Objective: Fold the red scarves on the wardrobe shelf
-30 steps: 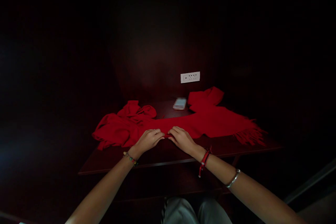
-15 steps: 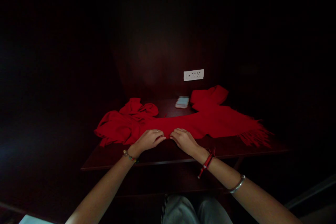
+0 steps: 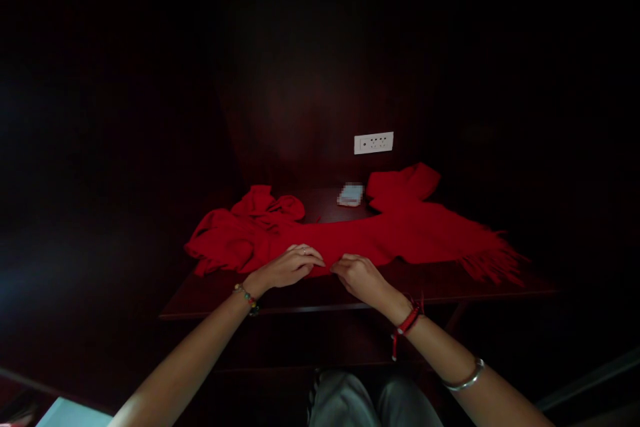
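Red scarf (image 3: 360,237) lies lengthwise across a dark wooden table (image 3: 197,297), bunched at the left end and fanning into a fringe (image 3: 493,257) at the right.

"And the hands, pictured at its near edge?"

"Right hand (image 3: 364,278), fingertips pinched together on the cloth. Left hand (image 3: 290,269), fingers stretched over the same edge and touching it; whether they grip, I cannot tell. Fingertips of the two are close but apart."

"What is seen at the wrists?"

"A beaded bracelet (image 3: 246,297) on the left; on the right, a red cord bracelet (image 3: 407,321), with a silver bangle (image 3: 469,382) farther up the forearm."

"Behind the cloth?"

"A small pale item (image 3: 351,195), pixelated beyond recognition, rests on the table near the raised folds at right. Above it, a white socket panel (image 3: 374,143) is set in the dark wall (image 3: 305,113)."

"In the foreground?"

"Grey-clad legs (image 3: 345,403) below the table's front edge, and a pale surface (image 3: 73,415) at lower left."
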Action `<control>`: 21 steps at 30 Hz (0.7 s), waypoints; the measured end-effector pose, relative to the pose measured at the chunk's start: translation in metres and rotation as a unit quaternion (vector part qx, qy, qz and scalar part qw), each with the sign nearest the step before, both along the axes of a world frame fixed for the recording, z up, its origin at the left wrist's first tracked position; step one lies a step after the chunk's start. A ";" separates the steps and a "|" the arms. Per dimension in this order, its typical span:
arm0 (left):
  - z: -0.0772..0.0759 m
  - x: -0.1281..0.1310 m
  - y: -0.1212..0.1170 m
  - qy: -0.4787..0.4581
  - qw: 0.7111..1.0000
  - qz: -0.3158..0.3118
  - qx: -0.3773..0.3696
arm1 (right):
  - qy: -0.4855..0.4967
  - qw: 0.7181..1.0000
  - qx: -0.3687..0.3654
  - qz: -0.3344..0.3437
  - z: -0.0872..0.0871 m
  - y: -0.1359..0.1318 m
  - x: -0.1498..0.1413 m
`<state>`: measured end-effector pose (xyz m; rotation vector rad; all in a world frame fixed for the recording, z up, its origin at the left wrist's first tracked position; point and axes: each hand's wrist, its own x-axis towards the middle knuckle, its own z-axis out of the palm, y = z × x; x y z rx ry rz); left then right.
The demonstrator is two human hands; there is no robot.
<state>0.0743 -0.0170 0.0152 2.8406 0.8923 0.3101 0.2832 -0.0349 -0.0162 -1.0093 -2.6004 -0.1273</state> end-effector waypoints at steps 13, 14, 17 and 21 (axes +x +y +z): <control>-0.002 0.021 0.030 0.041 0.997 0.006 0.067 | -0.002 1.000 -0.021 -0.005 0.000 -0.001 0.001; -0.004 0.020 0.032 0.052 0.997 0.007 0.065 | -0.006 1.000 -0.017 -0.004 0.000 -0.001 0.001; -0.006 0.016 0.040 0.093 0.981 0.128 0.113 | -0.016 1.000 -0.010 -0.001 -0.001 0.000 0.000; -0.004 0.015 0.040 0.082 0.968 0.184 0.147 | -0.017 1.000 -0.003 -0.011 0.000 -0.001 0.000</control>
